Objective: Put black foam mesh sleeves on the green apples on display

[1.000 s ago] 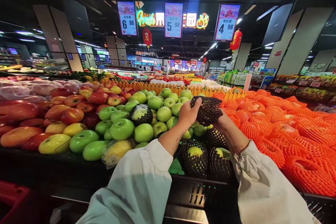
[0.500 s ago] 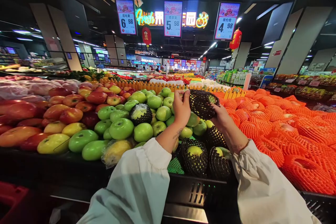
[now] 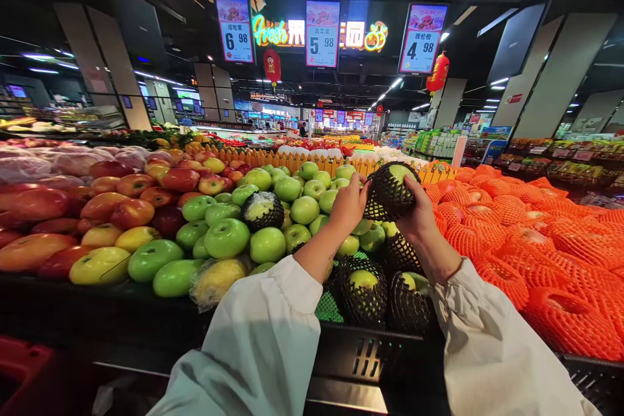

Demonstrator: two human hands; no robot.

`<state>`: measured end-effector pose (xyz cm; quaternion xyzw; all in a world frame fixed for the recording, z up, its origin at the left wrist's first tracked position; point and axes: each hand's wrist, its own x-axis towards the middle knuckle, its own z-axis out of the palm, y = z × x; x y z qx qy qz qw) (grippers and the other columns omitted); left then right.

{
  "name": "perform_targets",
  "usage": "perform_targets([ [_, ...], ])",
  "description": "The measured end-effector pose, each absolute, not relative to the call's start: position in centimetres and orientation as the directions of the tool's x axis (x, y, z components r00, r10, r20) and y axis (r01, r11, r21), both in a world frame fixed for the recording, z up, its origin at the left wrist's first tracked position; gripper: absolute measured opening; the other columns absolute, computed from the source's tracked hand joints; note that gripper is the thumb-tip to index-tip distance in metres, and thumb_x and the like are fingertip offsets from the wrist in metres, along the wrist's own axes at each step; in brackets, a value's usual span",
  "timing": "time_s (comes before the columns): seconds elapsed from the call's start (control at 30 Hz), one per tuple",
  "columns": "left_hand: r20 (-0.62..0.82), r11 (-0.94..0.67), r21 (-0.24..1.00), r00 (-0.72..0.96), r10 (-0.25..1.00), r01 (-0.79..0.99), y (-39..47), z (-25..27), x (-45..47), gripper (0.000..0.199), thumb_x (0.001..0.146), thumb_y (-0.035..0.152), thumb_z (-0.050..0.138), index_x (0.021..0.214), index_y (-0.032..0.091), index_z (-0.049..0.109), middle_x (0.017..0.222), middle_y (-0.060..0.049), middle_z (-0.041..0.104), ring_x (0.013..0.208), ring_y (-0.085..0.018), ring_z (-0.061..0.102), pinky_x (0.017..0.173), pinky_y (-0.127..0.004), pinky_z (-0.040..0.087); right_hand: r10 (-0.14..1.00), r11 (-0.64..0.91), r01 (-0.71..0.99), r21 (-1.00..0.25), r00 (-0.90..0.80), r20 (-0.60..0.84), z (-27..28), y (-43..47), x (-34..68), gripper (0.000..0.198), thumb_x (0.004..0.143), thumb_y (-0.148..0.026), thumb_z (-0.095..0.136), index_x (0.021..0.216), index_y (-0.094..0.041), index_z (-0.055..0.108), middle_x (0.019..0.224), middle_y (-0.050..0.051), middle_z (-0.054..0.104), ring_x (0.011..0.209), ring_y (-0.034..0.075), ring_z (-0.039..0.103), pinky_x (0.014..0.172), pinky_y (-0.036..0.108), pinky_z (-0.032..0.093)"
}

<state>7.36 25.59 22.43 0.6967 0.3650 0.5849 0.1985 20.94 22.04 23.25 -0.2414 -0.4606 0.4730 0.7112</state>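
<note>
A green apple (image 3: pixel 400 173) in a black foam net (image 3: pixel 390 195) is held up over the display. My right hand (image 3: pixel 420 211) wraps round its right side, with the apple's green skin showing at the top of the net. My left hand (image 3: pixel 350 203) pinches the net's left edge between thumb and fingers. Below my hands, several netted apples (image 3: pixel 363 289) sit in the black crate (image 3: pixel 355 344), where a bit of green mat (image 3: pixel 327 307) shows. Loose green apples (image 3: pixel 227 238) are piled to the left, one wrapped apple (image 3: pixel 263 211) among them.
Red apples (image 3: pixel 131 214) fill the far left. Fruit in orange foam nets (image 3: pixel 504 227) is heaped on the right. A low yellow picket fence (image 3: pixel 263 158) runs behind the apples. A plastic-wrapped yellow fruit (image 3: pixel 218 283) lies at the front edge.
The net was stretched out sideways between my hands; now it sits bunched round the apple. My left hand has moved right, towards my right hand, and more green skin shows at the top.
</note>
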Motion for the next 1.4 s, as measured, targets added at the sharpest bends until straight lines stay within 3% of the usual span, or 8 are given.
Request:
perform_targets([
  [0.23,0.676,-0.682,0.592,0.196,0.711,0.430,25.6,21.5,7.8,0.047,0.094,0.011,0.043,0.141,0.016,0.050,0.111,-0.016,0.070,0.104,-0.030,0.068,0.098,-0.045,0.052,0.921,0.388,-0.468,-0.794,0.154,0.359,23.1,22.6,21.2,0.038,0.067,-0.051,0.080,0.095,-0.027,0.073,0.093,0.001,0.079,0.110,0.030,0.072,0.093,0.043,0.062],
  [0.4,0.737,-0.837,0.417,0.407,0.539,0.355,25.7,21.1,7.9,0.079,0.080,0.010,0.056,0.156,0.019,0.035,0.158,-0.017,0.044,0.148,-0.035,0.040,0.128,-0.053,0.028,0.926,0.377,-0.480,-0.792,0.228,0.302,22.7,23.3,21.8,0.034,0.069,-0.053,0.077,0.090,-0.026,0.072,0.090,0.001,0.079,0.102,0.029,0.074,0.091,0.043,0.064],
  [0.63,0.732,-0.829,0.523,0.395,0.555,0.198,25.0,21.1,8.0,0.104,0.076,0.046,0.083,0.159,0.019,0.026,0.155,-0.024,0.047,0.143,-0.042,0.047,0.121,-0.060,0.038,0.891,0.455,-0.418,-0.787,0.205,0.406,23.1,22.9,21.7,0.035,0.074,-0.056,0.076,0.090,-0.024,0.074,0.092,0.004,0.079,0.103,0.029,0.074,0.096,0.044,0.061],
  [0.83,0.714,-0.760,0.545,0.281,0.642,0.353,24.1,21.7,7.9,0.096,0.074,0.041,0.086,0.150,0.021,0.032,0.130,-0.018,0.066,0.118,-0.038,0.066,0.101,-0.056,0.055,0.936,0.337,-0.312,-0.888,0.005,0.353,22.8,22.6,21.6,0.078,0.071,-0.092,0.058,0.103,-0.023,0.074,0.102,0.011,0.077,0.109,0.035,0.072,0.090,0.050,0.063],
  [0.97,0.781,-0.748,0.571,0.060,0.622,0.338,24.6,21.6,8.0,0.091,0.077,0.035,0.085,0.148,0.024,0.030,0.139,-0.018,0.060,0.124,-0.035,0.064,0.103,-0.051,0.056,0.938,0.310,-0.170,-0.936,0.217,0.271,22.5,23.5,22.8,0.104,0.058,-0.106,0.045,0.119,-0.025,0.063,0.107,0.013,0.072,0.105,0.037,0.072,0.081,0.052,0.065],
  [1.1,0.848,-0.775,0.502,-0.041,0.529,0.384,25.3,21.5,7.7,0.092,0.075,0.024,0.086,0.148,0.027,0.030,0.146,-0.016,0.054,0.136,-0.033,0.055,0.112,-0.049,0.052,0.790,0.560,-0.012,-0.828,0.309,0.530,22.4,24.2,23.3,0.106,0.055,-0.096,0.064,0.135,-0.030,0.046,0.120,0.011,0.064,0.109,0.033,0.069,0.084,0.049,0.063],
  [1.23,0.860,-0.820,0.341,0.201,0.470,0.459,24.9,21.5,7.4,0.087,0.074,0.014,0.081,0.147,0.030,0.036,0.145,-0.011,0.052,0.134,-0.032,0.056,0.112,-0.050,0.052,0.683,0.682,0.202,-0.703,0.168,0.711,22.4,23.5,22.8,0.116,0.048,-0.067,0.092,0.145,-0.029,0.040,0.129,0.010,0.060,0.119,0.033,0.063,0.106,0.053,0.052],
  [1.4,0.796,-0.816,0.255,0.366,0.481,0.519,24.3,21.9,7.5,0.089,0.082,0.018,0.076,0.155,0.028,0.028,0.151,-0.012,0.049,0.136,-0.030,0.054,0.114,-0.048,0.050,0.638,0.657,0.313,-0.686,0.256,0.727,22.5,23.0,22.4,0.076,0.054,-0.053,0.092,0.118,-0.026,0.061,0.121,0.006,0.067,0.117,0.032,0.063,0.111,0.057,0.047],
])
